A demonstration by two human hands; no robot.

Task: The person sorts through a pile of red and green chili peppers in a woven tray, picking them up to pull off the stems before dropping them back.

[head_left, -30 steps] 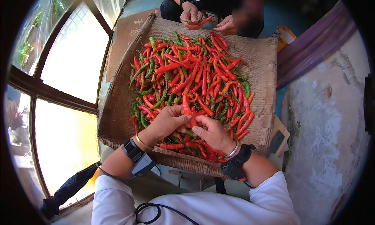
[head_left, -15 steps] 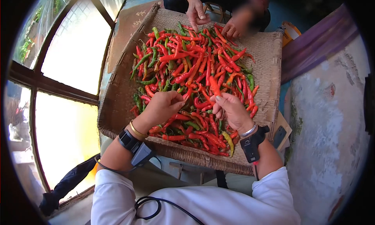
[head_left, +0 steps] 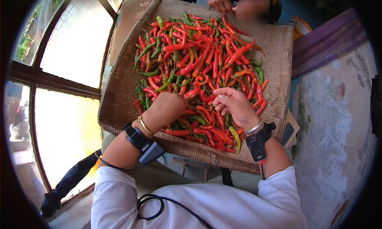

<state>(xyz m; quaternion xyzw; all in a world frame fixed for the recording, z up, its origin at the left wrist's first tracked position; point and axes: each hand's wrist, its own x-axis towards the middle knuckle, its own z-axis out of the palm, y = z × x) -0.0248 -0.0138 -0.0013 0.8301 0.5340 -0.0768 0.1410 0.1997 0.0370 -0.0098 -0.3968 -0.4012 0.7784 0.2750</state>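
Note:
A heap of red and green chili peppers fills a shallow woven tray in front of me. My left hand is closed low over the near left part of the heap, its knuckles up. What its fingers hold, if anything, is hidden. To its right, my right hand hovers over the heap with fingers loosely bent and apart, no pepper visible in it. A long red chili pepper lies across the upper right of the heap. Near my right wrist lies a yellow-green chili pepper.
Across the tray, another person's hands are close together at the far rim. A window stands at the left. At the right are a phone, a purple cloth and a worn wall.
The red pepper has left my right hand, and a long red one now shows at the heap's upper right. My left hand has turned knuckles up. The other person's hands have drawn back.

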